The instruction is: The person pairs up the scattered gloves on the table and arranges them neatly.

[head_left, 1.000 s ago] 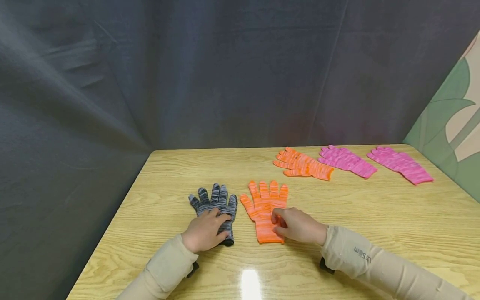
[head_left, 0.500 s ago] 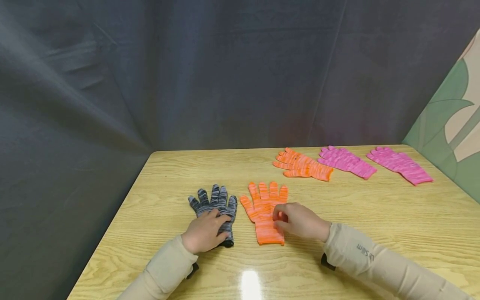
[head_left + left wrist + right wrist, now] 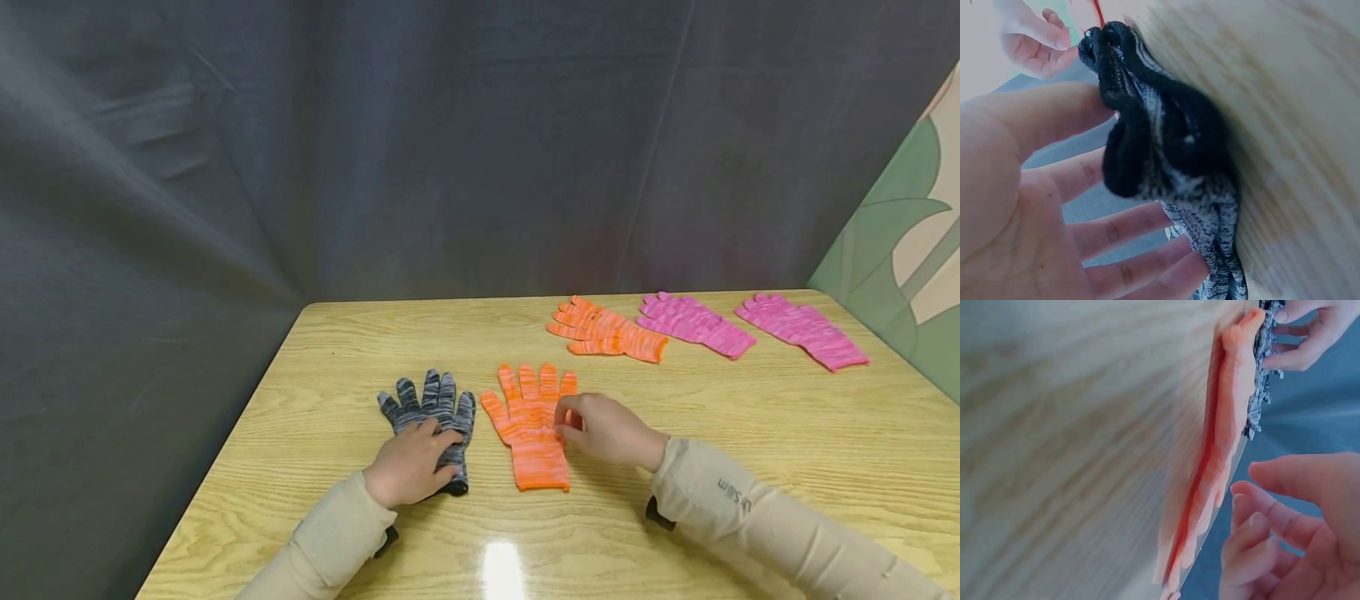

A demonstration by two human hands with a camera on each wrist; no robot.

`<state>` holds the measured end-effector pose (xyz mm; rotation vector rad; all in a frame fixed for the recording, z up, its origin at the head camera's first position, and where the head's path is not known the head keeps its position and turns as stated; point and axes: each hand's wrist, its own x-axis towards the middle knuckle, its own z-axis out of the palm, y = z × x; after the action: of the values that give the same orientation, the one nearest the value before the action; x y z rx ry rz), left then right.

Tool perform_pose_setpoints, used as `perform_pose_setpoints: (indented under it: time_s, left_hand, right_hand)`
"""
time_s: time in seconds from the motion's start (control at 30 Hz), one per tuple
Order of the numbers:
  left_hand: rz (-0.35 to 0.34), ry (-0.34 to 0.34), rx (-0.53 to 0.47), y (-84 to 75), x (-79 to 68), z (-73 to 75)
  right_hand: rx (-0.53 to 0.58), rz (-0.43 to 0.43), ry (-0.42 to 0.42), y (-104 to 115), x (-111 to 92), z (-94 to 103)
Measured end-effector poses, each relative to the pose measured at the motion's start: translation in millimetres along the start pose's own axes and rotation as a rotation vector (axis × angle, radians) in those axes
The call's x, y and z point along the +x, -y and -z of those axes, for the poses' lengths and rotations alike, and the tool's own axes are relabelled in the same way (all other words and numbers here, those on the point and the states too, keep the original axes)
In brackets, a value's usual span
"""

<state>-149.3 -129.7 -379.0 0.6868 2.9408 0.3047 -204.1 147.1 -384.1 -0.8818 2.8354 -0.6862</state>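
A black-and-grey knit glove [image 3: 442, 408] lies flat on the table, its fingers toward the far edge. My left hand [image 3: 414, 462] rests on it with spread, relaxed fingers; in the left wrist view the thumb touches the black cuff [image 3: 1191, 119]. To its right lies an orange knit glove [image 3: 532, 442], also flat. Over that glove's right side hovers my right hand [image 3: 603, 427], fingers loosely bent. In the right wrist view a gap shows between its fingertips [image 3: 1244, 487] and the orange glove [image 3: 1225, 412], and it holds nothing.
Near the back of the wooden table [image 3: 360, 342] lie another orange glove [image 3: 607, 329] and two pink gloves, one in the middle [image 3: 697, 325] and one at the right [image 3: 802, 329]. A dark curtain [image 3: 465, 167] stands behind and at the left.
My right hand has moved up and slightly right over the orange glove, away from its cuff. The left hand and all the gloves stay in place.
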Motion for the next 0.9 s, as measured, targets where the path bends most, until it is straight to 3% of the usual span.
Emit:
perform_pose_setpoints:
  time_s: [0.9]
  left_hand:
    - [0.008, 0.007, -0.006, -1.3, -1.2, 0.8]
  right_hand:
    - [-0.012, -0.104, -0.087, -30, 12, 20.6]
